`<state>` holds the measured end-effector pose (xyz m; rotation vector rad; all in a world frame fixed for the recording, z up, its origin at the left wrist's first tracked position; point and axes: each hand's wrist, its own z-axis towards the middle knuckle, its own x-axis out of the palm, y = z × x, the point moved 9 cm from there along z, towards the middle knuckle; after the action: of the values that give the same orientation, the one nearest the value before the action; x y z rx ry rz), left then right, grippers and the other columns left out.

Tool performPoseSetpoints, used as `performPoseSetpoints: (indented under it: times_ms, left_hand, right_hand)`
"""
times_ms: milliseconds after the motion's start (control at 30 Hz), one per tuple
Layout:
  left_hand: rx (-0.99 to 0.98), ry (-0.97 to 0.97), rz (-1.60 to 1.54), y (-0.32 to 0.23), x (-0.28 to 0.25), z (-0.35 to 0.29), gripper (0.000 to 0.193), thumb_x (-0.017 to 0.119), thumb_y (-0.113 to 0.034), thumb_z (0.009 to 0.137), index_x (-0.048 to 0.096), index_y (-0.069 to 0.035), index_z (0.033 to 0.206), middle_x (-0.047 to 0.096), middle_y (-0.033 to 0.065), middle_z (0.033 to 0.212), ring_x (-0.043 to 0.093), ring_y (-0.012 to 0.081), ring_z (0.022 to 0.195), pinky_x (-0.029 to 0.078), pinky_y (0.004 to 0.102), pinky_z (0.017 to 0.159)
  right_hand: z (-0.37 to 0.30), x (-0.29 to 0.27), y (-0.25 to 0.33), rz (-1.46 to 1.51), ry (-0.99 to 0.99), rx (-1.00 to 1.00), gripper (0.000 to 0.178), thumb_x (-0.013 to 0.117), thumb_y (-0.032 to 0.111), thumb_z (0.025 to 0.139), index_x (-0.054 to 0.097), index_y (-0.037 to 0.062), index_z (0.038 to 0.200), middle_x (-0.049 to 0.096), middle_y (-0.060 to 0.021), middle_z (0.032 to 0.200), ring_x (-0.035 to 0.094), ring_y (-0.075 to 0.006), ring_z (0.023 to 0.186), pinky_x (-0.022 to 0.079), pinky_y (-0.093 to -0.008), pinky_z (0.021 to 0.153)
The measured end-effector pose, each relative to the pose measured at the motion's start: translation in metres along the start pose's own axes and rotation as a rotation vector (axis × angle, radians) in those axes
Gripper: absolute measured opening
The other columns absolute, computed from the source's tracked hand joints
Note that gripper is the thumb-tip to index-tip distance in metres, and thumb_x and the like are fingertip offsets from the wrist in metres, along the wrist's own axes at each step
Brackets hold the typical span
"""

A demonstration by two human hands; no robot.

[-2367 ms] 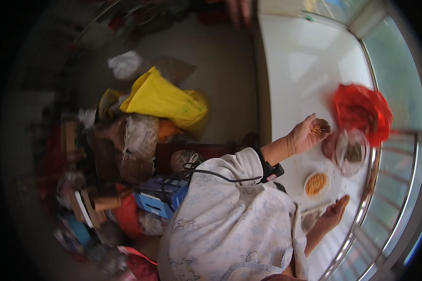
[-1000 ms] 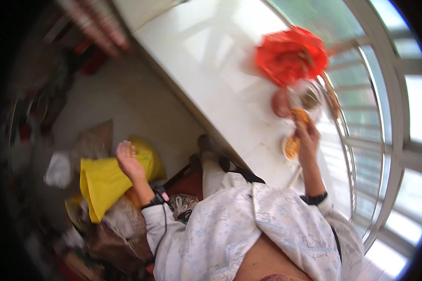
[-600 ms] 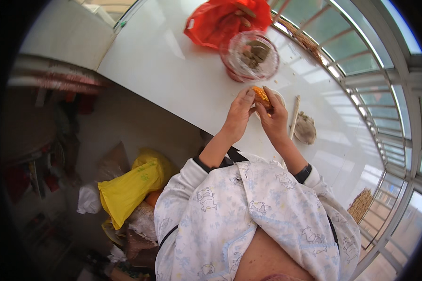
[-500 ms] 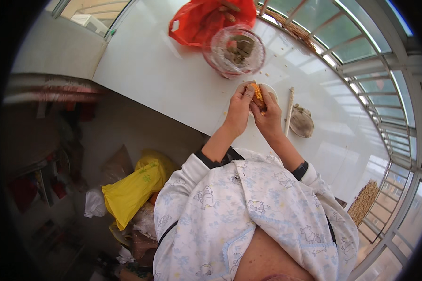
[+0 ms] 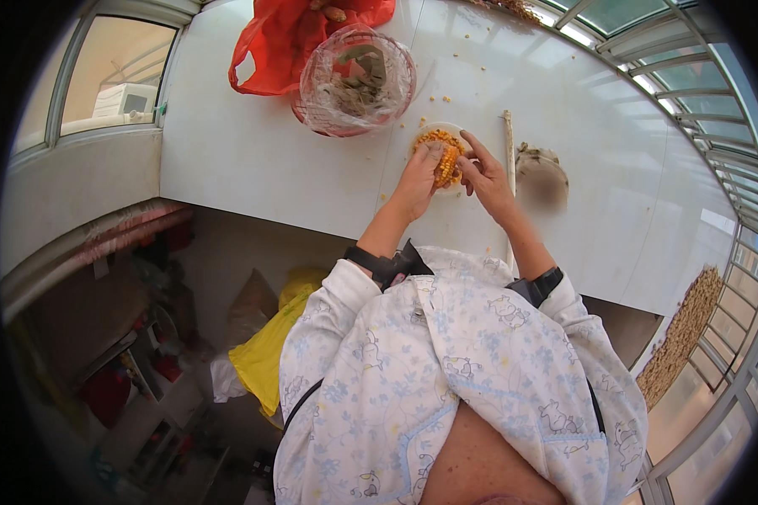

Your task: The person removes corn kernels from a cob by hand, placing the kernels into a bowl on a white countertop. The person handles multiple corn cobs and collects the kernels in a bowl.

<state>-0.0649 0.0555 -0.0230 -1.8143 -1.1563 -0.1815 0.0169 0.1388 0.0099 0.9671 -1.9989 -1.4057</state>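
My left hand [image 5: 422, 175] is closed around a corn cob [image 5: 446, 168] with orange-yellow kernels on it. My right hand [image 5: 485, 178] is just to the right of the cob, fingers apart and the index finger stretched out. Its thumb is close to the cob; whether it touches cannot be made out. Under and beyond the cob lies a white dish [image 5: 451, 128] with loose corn kernels [image 5: 430, 136] in it. Part of the dish is hidden by the hands.
A pale stick [image 5: 509, 143] and a greyish round bundle [image 5: 542, 178] lie right of my hands. Further off stand a plastic-lined red basket [image 5: 315, 123] with dry leaf-like pieces and a red bag [image 5: 265, 46]. Kernels dot the white table [image 5: 253, 156]. A yellow bag [image 5: 263, 353] sits below its edge.
My right hand has come away from the cob and its fingers have spread. The left hand still holds the cob. The whole view has shifted, and the kernels in the dish now show.
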Motion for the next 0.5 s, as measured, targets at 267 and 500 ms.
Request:
performPoseSetpoints:
  times_ms: [267, 500]
  left_hand:
    - [-0.104, 0.06, 0.0, 0.003, 0.012, 0.011, 0.03, 0.044, -0.035, 0.101, 0.056, -0.011, 0.112, 0.059, 0.0002, 0.094, 0.055, 0.0095, 0.076, 0.046, 0.0244, 0.066]
    - [-0.095, 0.111, 0.167, 0.009, 0.012, 0.017, 0.032, 0.049, -0.038, 0.099, 0.061, -0.01, 0.108, 0.06, -0.0022, 0.088, 0.053, 0.0075, 0.074, 0.043, 0.0216, 0.063]
  right_hand:
    - [0.006, 0.001, -0.02, 0.28, 0.115, 0.139, 0.045, 0.057, 0.019, 0.095, 0.048, 0.0098, 0.138, 0.06, -0.0008, 0.097, 0.056, -0.0062, 0.074, 0.046, -0.0213, 0.055]
    - [0.007, 0.002, -0.025, 0.28, 0.075, 0.101, 0.045, 0.058, 0.017, 0.095, 0.048, 0.0092, 0.138, 0.062, -0.0003, 0.083, 0.057, -0.006, 0.066, 0.045, -0.0205, 0.054]
